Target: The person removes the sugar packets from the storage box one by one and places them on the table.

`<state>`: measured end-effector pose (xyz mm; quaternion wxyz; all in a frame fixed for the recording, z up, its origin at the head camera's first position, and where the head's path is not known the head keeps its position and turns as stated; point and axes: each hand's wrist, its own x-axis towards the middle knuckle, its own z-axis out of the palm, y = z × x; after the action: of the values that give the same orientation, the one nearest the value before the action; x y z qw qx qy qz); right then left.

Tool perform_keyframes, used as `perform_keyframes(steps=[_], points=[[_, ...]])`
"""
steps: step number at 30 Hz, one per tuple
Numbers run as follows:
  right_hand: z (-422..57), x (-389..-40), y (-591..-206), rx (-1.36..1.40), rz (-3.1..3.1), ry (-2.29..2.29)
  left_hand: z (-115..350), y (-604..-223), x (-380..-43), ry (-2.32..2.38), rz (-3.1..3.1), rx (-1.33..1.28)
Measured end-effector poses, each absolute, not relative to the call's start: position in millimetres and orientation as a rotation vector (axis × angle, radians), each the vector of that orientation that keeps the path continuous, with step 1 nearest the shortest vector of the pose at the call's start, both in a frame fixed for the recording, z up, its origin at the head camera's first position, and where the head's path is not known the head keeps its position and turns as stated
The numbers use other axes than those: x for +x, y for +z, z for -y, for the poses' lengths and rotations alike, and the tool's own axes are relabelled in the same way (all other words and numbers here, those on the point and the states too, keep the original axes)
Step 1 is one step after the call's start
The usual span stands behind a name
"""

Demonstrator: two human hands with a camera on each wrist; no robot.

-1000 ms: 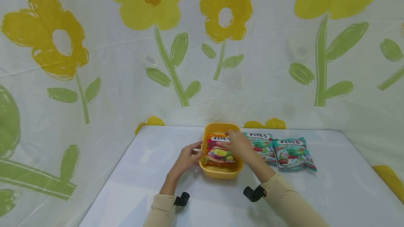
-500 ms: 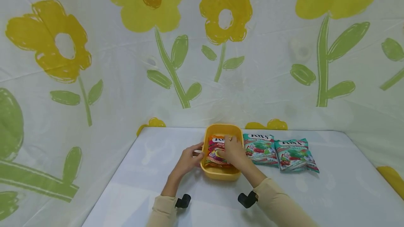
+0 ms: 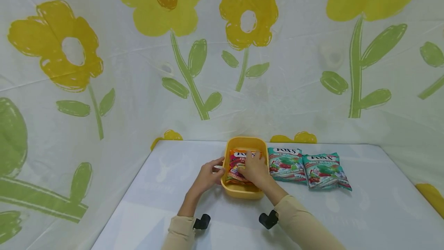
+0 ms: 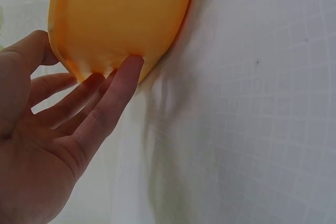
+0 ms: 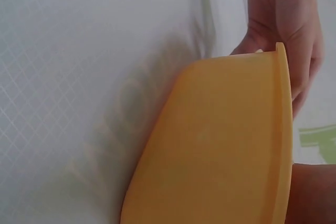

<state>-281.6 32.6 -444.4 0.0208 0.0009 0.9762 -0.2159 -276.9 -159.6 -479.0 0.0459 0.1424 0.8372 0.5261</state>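
A yellow plastic container (image 3: 243,195) stands on the table, with a red and orange bag of Fox's Fruits candy (image 3: 236,173) lying inside it. My left hand (image 3: 204,176) is at its left side. In the left wrist view, the extended fingers (image 4: 113,95) touch the outer wall and the thumb is beside the rim. My right hand (image 3: 257,173) reaches into the container from the right, its spread fingers resting on the candy bag and covering its right part. The container's wall hides the right fingertips in the right wrist view.
Two green bags of Fox's Mint Blossom candy, a nearer-left one (image 3: 286,165) and a right one (image 3: 325,172), lie side by side right of the container. A flower-printed cloth (image 3: 295,99) hangs behind the white table (image 3: 156,203).
My right hand has moved left and slightly down, further over the candy bag in the container. My left hand keeps its place on the container's side. The view has shifted slightly.
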Motion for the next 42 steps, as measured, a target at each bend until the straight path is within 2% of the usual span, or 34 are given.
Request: perform_keyframes(steps=[16,42], points=[[-26,-289,-452,0.152,-2.969,-0.654,158,-479,-278,1.607,-2.563,0.441],[-28,-287,-439,0.1,-3.054,-0.719,160,-479,-277,1.581,-2.569,0.413]])
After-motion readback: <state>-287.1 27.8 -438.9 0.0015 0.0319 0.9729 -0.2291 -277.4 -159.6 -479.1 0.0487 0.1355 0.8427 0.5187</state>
